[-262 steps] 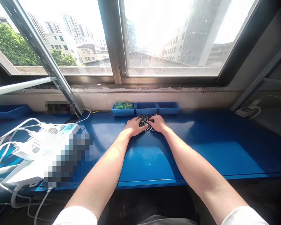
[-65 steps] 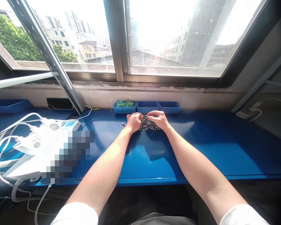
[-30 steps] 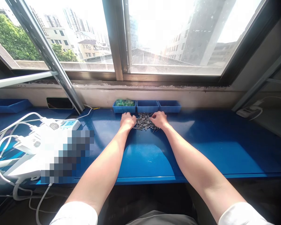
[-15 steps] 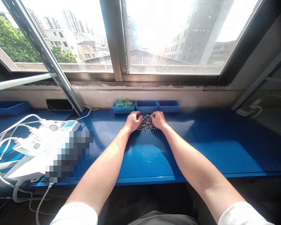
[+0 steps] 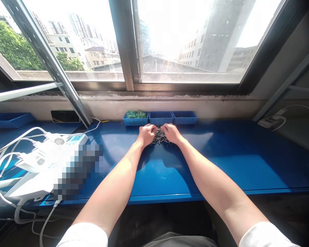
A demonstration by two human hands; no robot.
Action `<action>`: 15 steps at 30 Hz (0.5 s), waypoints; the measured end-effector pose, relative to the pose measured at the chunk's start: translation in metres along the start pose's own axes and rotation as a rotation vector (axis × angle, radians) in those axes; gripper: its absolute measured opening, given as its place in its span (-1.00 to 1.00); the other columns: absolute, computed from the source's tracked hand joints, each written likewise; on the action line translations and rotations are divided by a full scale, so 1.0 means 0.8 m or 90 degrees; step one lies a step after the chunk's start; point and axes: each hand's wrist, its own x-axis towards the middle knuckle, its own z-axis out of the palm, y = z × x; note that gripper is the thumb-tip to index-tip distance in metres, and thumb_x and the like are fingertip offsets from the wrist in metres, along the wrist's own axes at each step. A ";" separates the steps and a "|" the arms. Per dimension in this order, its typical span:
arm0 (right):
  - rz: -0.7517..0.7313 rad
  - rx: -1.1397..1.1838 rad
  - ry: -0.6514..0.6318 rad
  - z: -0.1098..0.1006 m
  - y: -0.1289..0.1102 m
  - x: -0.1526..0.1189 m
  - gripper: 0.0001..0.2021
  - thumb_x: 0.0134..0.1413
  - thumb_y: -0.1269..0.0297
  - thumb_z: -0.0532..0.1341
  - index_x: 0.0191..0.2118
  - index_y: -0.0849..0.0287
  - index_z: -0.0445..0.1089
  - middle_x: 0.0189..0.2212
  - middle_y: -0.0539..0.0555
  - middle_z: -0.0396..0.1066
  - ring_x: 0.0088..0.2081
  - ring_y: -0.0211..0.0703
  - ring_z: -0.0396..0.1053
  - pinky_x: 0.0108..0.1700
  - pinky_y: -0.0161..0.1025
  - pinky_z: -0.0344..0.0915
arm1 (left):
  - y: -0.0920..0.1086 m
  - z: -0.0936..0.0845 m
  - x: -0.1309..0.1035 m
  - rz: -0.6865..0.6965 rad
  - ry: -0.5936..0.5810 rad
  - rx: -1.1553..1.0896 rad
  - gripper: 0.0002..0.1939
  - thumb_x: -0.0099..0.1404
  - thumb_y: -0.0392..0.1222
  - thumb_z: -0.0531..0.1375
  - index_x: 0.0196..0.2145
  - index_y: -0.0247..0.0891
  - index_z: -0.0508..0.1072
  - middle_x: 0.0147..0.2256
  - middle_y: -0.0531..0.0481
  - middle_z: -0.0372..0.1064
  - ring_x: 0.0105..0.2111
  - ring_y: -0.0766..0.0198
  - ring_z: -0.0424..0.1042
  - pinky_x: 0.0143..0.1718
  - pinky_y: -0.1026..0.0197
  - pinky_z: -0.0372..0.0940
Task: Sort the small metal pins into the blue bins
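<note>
Head view: slender pieces (image 5: 159, 137) are flanked by left hand (image 5: 145, 134) and right hand (image 5: 172, 133); whether fingers are clamped cannot be told.

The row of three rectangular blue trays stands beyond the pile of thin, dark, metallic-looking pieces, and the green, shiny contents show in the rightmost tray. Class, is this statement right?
Not quite: the head view shows the green, shiny contents in the leftmost rectangular blue tray. The row of three trays does stand beyond the pile of thin, dark, metallic-looking pieces.
</note>
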 end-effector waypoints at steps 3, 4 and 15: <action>0.028 0.161 0.030 -0.001 -0.002 -0.001 -0.77 0.10 0.19 0.07 -0.33 0.18 0.40 -0.47 0.02 0.42 -0.41 -0.24 0.32 -0.30 -0.29 0.23 | 0.000 -0.001 0.000 -0.036 -0.013 -0.004 -0.73 0.30 -0.14 -0.02 -0.33 -0.19 0.47 -0.27 -0.03 0.47 -0.20 0.17 0.40 -0.11 0.16 0.22; 0.038 0.210 0.032 -0.002 -0.003 -0.001 -0.78 0.07 0.17 0.10 -0.33 0.18 0.40 -0.48 0.01 0.42 -0.42 -0.24 0.33 -0.33 -0.30 0.24 | 0.001 -0.001 0.000 -0.046 -0.017 -0.003 -0.72 0.30 -0.13 -0.03 -0.33 -0.19 0.46 -0.27 -0.03 0.47 -0.20 0.16 0.40 -0.11 0.16 0.22; 0.117 0.338 0.116 -0.013 0.001 -0.002 -0.78 -0.14 0.15 0.23 -0.39 0.18 0.47 -0.42 0.03 0.49 -0.33 -0.15 0.42 -0.20 -0.22 0.33 | -0.001 0.001 0.001 -0.098 0.002 0.022 -0.68 0.32 -0.04 -0.06 -0.18 -0.15 0.43 -0.13 -0.04 0.44 -0.08 0.13 0.36 0.01 0.11 0.14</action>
